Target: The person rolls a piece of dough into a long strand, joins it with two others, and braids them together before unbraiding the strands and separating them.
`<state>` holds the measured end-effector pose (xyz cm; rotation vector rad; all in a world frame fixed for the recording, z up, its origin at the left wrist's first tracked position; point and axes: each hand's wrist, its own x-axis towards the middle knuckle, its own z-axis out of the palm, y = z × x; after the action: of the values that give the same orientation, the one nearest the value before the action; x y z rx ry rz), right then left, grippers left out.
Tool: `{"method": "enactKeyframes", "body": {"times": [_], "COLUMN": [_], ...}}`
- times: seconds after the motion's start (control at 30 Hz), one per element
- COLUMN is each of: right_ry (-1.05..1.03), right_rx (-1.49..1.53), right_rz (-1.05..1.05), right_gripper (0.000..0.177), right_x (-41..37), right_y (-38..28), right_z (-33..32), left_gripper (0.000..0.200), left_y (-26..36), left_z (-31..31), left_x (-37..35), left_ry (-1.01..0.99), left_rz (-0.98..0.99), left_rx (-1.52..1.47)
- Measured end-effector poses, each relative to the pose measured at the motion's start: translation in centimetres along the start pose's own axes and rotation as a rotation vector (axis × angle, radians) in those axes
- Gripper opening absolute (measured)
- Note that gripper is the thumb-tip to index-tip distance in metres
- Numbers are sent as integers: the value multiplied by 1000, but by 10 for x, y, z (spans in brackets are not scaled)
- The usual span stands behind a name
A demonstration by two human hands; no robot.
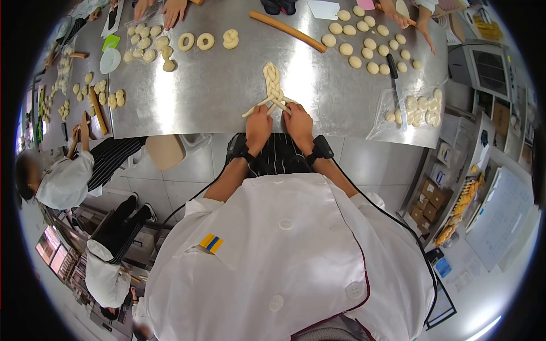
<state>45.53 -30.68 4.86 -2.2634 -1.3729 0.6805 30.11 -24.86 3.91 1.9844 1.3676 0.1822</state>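
A pale dough braid (273, 83) lies on the steel table (199, 85) near its front edge, its rounded plaited end pointing away from me. Loose strands spread from its near end. My left hand (259, 128) is closed on a dough strand at the braid's lower left, and one strand's tip sticks out to the left of it. On the other side, my right hand (298, 124) pinches a strand at the lower right. Fingers partly hide the strand ends. Farther back lie two dough rings (186, 41) and a knotted dough piece (231, 38).
A rolling pin (288, 32) lies diagonally beyond the braid. Several dough balls (369, 43) are spread at the back right, near a black-handled knife (400, 94) resting across bagged dough (424, 111). Another person's hands (174, 11) reach in at the far edge; other people stand left.
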Motion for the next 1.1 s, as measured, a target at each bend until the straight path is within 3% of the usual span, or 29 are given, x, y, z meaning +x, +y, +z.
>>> {"method": "enactKeyframes", "body": {"times": [0.23,0.4,0.73,1.1], "right_ry": [22,-172,-139,-53], "right_rx": [0,146,145,152], "right_rz": [-34,166,69,52], "right_gripper": [22,31,26,23], "right_x": [8,18,38,25], "right_y": [-7,-27,-24,-24], "right_z": [-8,-8,-16,-2], "left_gripper": [27,24,18,21], "left_y": [19,14,8,10], "left_z": [2,16,5,-2], "left_x": [2,18,17,13], "left_ry": [118,159,165,129], "left_rz": [26,132,47,16], "left_rx": [51,185,34,208]}}
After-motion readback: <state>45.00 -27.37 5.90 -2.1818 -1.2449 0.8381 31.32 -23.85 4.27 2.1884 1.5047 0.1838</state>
